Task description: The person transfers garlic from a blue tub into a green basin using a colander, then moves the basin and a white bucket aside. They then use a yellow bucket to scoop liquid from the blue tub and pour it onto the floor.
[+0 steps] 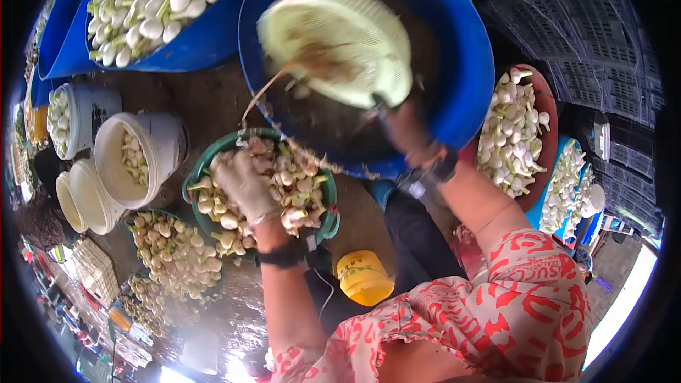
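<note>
My right hand [408,128], in a dark glove, is closed on the near rim of a pale yellow-green plastic colander [376,35]. The colander is tilted and blurred by motion, with brown stringy scraps on its inner side. It is over the large round blue tub [468,50], which has a dark inside. My left hand [245,186], in a whitish glove, lies palm down over garlic bulbs [294,191] in a green basket [328,206]. Its fingers look stretched out, slightly blurred, and I see nothing held in them.
A large blue container of peeled white bulbs [152,25] stands at upper left. White buckets [113,159] are at left, above a heap of bulbs [174,255]. A red tub of bulbs [543,96] is at right. A yellow bucket [365,280] stands by my legs; black crates [589,35] line upper right.
</note>
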The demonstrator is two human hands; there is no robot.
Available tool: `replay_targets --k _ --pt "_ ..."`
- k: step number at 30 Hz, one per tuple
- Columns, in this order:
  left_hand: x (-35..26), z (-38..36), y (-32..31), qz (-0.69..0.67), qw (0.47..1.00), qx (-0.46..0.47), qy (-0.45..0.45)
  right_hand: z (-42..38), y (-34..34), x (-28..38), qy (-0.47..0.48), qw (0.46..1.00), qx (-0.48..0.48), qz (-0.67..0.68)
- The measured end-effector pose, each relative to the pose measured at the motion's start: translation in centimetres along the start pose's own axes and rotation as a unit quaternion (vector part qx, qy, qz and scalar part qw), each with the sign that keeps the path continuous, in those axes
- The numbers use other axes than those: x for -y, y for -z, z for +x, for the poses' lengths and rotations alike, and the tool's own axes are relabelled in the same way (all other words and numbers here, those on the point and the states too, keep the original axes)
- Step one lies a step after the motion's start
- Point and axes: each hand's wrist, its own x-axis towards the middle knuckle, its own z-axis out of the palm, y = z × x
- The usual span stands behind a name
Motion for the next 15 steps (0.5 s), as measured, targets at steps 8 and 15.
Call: replay_targets --k 8,15 --pt "-1.9 0.7 -12.5 0.292 0.956 0.006 0.026 22.2 0.8 -22.8 -0.104 0.852 0.087 -0.506" --pt "-2.8 1.0 -13.1 0.344 0.934 0.013 0.094 22.2 -10.7 -23.9 -0.013 0.993 0.032 -0.117"
